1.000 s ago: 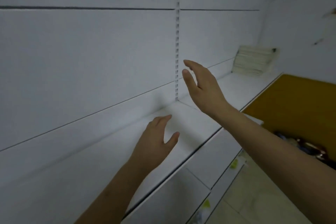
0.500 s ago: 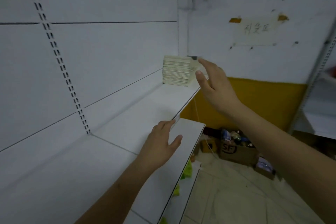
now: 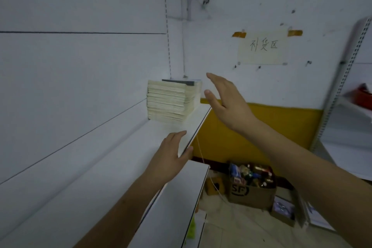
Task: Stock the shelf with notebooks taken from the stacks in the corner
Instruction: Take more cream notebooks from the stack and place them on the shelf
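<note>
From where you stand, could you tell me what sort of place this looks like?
Probably a shop stockroom or restocking corner. White slotted-upright shelf units line the walls, a stack of notebooks sits at the shelf's far end, a handwritten paper sign is taped up, and an open cardboard box of goods stands on the floor.

dim, flat, bluish light fills the room, with no single source in view and no glare. the white shelf (image 3: 124, 169) is brightest along its front part. soft shadow sits beside the notebook stack (image 3: 171, 100) and deeper shadow under the shelf edge. both hands look slightly smeared by motion blur. the wide lens bends straight lines, so the slotted upright (image 3: 342, 78) at the right edge leans and curves. far corners go soft and grainy.
</note>
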Demonstrator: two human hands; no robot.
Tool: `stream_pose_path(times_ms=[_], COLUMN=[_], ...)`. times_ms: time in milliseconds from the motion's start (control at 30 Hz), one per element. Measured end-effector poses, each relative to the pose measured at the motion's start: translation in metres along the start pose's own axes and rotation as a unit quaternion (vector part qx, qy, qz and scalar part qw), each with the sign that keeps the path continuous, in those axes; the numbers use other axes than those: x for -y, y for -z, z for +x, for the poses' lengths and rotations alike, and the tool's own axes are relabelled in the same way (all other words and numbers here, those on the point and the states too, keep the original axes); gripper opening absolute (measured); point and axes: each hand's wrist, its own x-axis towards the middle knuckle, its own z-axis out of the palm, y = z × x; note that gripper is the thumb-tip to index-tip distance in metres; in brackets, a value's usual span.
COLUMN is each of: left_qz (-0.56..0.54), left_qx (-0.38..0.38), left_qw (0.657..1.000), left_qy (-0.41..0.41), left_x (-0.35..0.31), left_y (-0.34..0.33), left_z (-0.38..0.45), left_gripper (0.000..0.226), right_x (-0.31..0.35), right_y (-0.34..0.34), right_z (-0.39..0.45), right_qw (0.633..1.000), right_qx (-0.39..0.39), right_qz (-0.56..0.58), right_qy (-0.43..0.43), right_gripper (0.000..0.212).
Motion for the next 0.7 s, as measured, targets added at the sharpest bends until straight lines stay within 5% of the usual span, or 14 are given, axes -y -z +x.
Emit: stream_pose_path(times_ms=[433,700], left_qz=[0.054,0.141], left_qx=[-0.041,-0.042], left_qw=[0.997,0.975], left_qy=[0.047,0.164], left_x=[0.076,0.115], left_y=[-0.060,-0.102], left_z=[0.148,0.176], left_gripper=[0.058,0.058], right_x=[-0.124,-0.190], right_y=[-0.114,-0.206], right_z=[0.138,0.208], right_qw=[0.994,0.955], right_qx=[0.079,0.240], right_qz=[0.073,0.167], right_qy=[0.031,0.049], right_gripper=[0.064,0.073])
